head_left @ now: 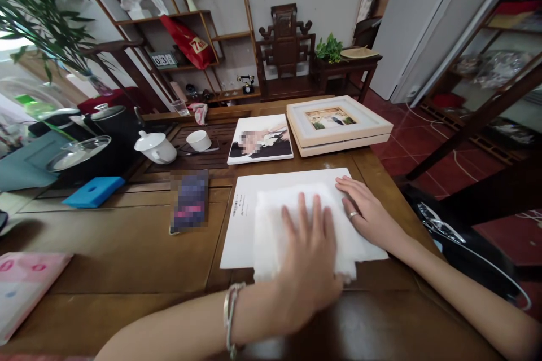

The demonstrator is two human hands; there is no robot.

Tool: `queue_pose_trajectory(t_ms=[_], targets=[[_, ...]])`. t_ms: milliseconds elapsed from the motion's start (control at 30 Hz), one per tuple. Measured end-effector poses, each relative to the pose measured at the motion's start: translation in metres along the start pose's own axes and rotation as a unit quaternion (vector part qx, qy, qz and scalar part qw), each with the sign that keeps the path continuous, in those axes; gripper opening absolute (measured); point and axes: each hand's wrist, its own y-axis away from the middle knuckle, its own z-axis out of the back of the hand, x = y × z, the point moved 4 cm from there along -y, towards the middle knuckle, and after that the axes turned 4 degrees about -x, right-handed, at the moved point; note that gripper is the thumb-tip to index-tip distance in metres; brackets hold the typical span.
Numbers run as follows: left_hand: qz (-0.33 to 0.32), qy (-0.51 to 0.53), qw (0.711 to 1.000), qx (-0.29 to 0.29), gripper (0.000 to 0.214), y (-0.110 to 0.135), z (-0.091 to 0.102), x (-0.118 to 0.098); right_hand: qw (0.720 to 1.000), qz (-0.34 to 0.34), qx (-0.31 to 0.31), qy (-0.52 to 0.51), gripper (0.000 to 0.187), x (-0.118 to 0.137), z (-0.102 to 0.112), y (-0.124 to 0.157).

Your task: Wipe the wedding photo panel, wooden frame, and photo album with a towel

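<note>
A white rectangular board (pixel 241 240) with small print and a barcode on its left side lies on the wooden table. Over its middle and front edge is a white tissue or thin cloth (pixel 267 231). My left hand (pixel 311 259), with bangles on the wrist, presses flat on this sheet, fingers spread and slightly blurred. At the board's right edge rests my right hand (pixel 370 211), wearing a ring, its fingers stretched out on the surface. The sheet's part under my left palm is hidden.
Behind the board lie a photo panel (pixel 260 141) and stacked framed pictures (pixel 339 124). To the left are a phone-like item (pixel 189 203), a blue block (pixel 94 192), a lidded white cup (pixel 156 146) and a small bowl (pixel 199 141). A pink packet (pixel 29 287) sits front left.
</note>
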Motion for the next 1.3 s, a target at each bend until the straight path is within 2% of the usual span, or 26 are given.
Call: queue_pose_trajectory(t_ms=[100, 167, 267, 367, 467, 533, 633, 733, 833, 933, 1067, 1167, 1233, 1300], targets=[[-0.051, 0.01, 0.999, 0.016, 0.106, 0.019, 0.003, -0.021, 1.0, -0.001, 0.005, -0.012, 0.034, 0.0, 0.0, 0.0], [-0.05, 0.003, 0.998, 0.027, 0.105, 0.017, 0.003, -0.024, 1.0, -0.008, 0.008, -0.024, 0.035, 0.0, 0.001, 0.001], [0.0, -0.029, 0.999, 0.016, 0.107, -0.007, 0.001, -0.014, 0.999, -0.005, 0.015, -0.047, 0.038, -0.002, 0.002, 0.003], [0.058, -0.069, 0.996, 0.002, 0.104, -0.036, -0.004, -0.006, 0.996, 0.029, 0.028, -0.075, 0.05, -0.005, 0.003, 0.006], [0.092, -0.104, 0.99, 0.001, 0.105, -0.044, -0.007, -0.015, 0.995, 0.042, 0.028, -0.089, 0.055, -0.01, 0.003, 0.007], [0.086, -0.114, 0.99, 0.004, 0.108, -0.033, -0.008, -0.029, 0.995, 0.042, 0.027, -0.091, 0.053, -0.011, 0.002, 0.006], [0.029, -0.103, 0.994, 0.004, 0.113, -0.002, -0.007, -0.053, 0.997, 0.012, 0.019, -0.072, 0.042, -0.009, 0.002, 0.004], [-0.027, -0.088, 0.996, 0.002, 0.112, 0.02, -0.002, -0.059, 0.998, -0.001, 0.025, -0.058, 0.037, -0.004, 0.002, 0.002], [-0.034, -0.069, 0.997, 0.018, 0.106, 0.009, 0.002, -0.038, 0.998, 0.0, 0.028, -0.054, 0.039, -0.002, 0.002, 0.003], [-0.012, -0.05, 0.998, 0.034, 0.09, -0.025, 0.004, -0.003, 0.998, 0.018, 0.026, -0.052, 0.041, -0.002, 0.002, 0.002], [0.006, 0.011, 1.0, 0.027, 0.078, -0.07, 0.002, 0.041, 0.999, 0.017, 0.006, -0.035, 0.042, 0.0, 0.003, -0.001], [-0.051, 0.072, 0.996, 0.03, 0.069, -0.092, 0.001, 0.059, 1.0, 0.016, 0.0, -0.025, 0.036, 0.004, 0.004, -0.003], [-0.103, 0.118, 0.987, 0.032, 0.066, -0.101, 0.001, 0.066, 1.0, 0.017, 0.001, -0.025, 0.031, 0.006, 0.005, -0.004], [-0.127, 0.156, 0.979, 0.035, 0.067, -0.106, 0.001, 0.071, 1.0, 0.012, 0.0, -0.023, 0.029, 0.007, 0.006, -0.003]])
